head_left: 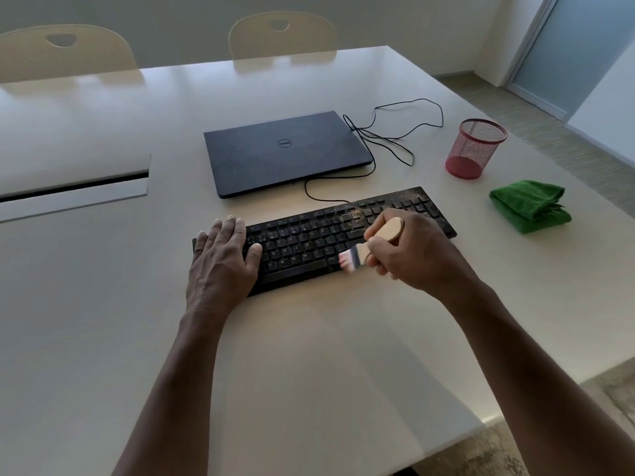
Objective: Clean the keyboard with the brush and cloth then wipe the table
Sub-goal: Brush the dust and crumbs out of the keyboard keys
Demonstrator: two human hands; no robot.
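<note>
The black corded keyboard point(323, 240) lies across the middle of the pale tabletop point(309, 355), just in front of a closed dark laptop point(287, 152). The left hand point(223, 255) rests flat and relaxed on the keyboard's left end, steadying it. The right hand point(412, 252) grasps the wooden-handled paintbrush point(369, 245), whose blurred bristles touch the keys near the lower middle rows.

Brown crumbs and dust cover the keyboard's right portion, so the brushing looks far from finished. To do it well, I would keep the left hand pressing down so the board does not slide, angle the bristles into the gaps between keys, and sweep in one direction toward the near edge, working rightward into the dirty part.

Counted: one keyboard, one brush, one folded green cloth point(531, 206) lying untouched to the right, one laptop, one red mesh cup point(476, 149), two chair backs point(283, 36) beyond the table.
</note>
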